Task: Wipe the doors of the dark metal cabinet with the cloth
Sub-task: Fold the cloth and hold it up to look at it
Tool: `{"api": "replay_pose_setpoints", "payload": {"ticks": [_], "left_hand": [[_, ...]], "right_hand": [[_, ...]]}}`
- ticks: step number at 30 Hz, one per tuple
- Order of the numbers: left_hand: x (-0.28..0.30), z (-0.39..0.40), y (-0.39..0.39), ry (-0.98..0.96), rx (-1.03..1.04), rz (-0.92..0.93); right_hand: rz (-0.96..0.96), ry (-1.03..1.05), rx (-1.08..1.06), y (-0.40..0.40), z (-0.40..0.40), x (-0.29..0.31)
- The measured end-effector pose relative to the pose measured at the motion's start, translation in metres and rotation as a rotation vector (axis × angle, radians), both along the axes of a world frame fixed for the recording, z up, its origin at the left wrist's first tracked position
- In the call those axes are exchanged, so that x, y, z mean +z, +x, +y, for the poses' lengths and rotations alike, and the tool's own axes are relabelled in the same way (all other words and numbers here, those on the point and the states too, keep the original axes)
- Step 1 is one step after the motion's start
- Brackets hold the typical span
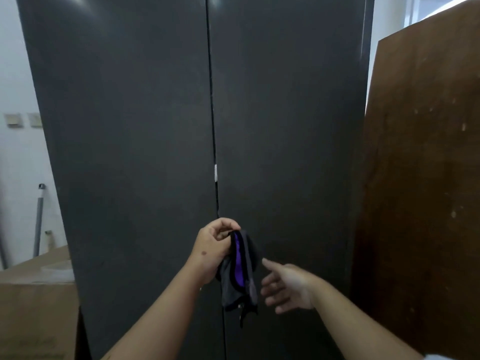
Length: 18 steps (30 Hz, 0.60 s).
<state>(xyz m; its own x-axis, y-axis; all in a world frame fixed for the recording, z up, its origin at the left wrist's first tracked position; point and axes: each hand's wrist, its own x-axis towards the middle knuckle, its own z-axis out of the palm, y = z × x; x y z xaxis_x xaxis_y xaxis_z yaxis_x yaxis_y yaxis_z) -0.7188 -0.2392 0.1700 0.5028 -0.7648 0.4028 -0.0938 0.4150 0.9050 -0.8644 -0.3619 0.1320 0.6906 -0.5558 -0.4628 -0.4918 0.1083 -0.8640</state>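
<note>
A: We're right up against the dark metal cabinet (pixel 155 126), both doors closed, a thin seam (pixel 214 126) running down the middle with a small pale tab on it.

B: Dull grey finish, a couple of light glares at the top edge. What's the cloth doing?

A: The cloth (pixel 240 268), dark grey with a purple strip, hangs bunched from the left hand (pixel 213 245), which is clenched around its top, just in front of the seam low on the doors. I can't tell whether it touches the metal.

B: And the right hand (pixel 285 284)?

A: Released, fingers spread, just beside the cloth and holding nothing.

B: Around the room?

A: A brown wooden board (pixel 420 178) leans at the cabinet's right side. On the left, a cardboard box (pixel 36 294) sits against the cabinet, with a white wall (pixel 18 74) behind, two wall switches (pixel 23 120) and a grey pole (pixel 39 216) standing upright.
</note>
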Motion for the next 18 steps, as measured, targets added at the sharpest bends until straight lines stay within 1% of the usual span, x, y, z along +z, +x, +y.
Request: {"api": "replay_pose_setpoints", "payload": {"ticks": [2, 4, 7, 9, 11, 13, 15, 18], "left_hand": [[-0.003, -0.001, 0.001, -0.015, -0.034, 0.000], [-0.004, 0.000, 0.002, 0.008, -0.055, -0.053], [-0.002, 0.003, 0.006, 0.062, -0.068, -0.156], [0.001, 0.006, 0.009, 0.119, -0.047, -0.276], [0.004, 0.010, 0.013, 0.203, 0.018, -0.479], [0.004, 0.012, 0.017, 0.265, 0.090, -0.640], [0.003, 0.012, 0.019, 0.283, 0.159, -0.691], [0.000, 0.008, 0.021, 0.302, 0.258, -0.697]], "right_hand": [[-0.040, 0.127, 0.015, 0.002, 0.003, -0.006], [-0.194, 0.217, -0.010, 0.003, 0.007, -0.009], [-0.415, 0.253, -0.123, 0.004, 0.005, -0.008], [-0.515, 0.257, -0.217, 0.004, -0.001, -0.003], [-0.569, 0.229, -0.264, 0.004, -0.008, 0.005], [-0.583, 0.159, -0.244, 0.002, -0.015, 0.016], [-0.576, 0.071, -0.195, -0.001, -0.021, 0.027], [-0.559, -0.079, -0.135, -0.004, -0.028, 0.044]]}}
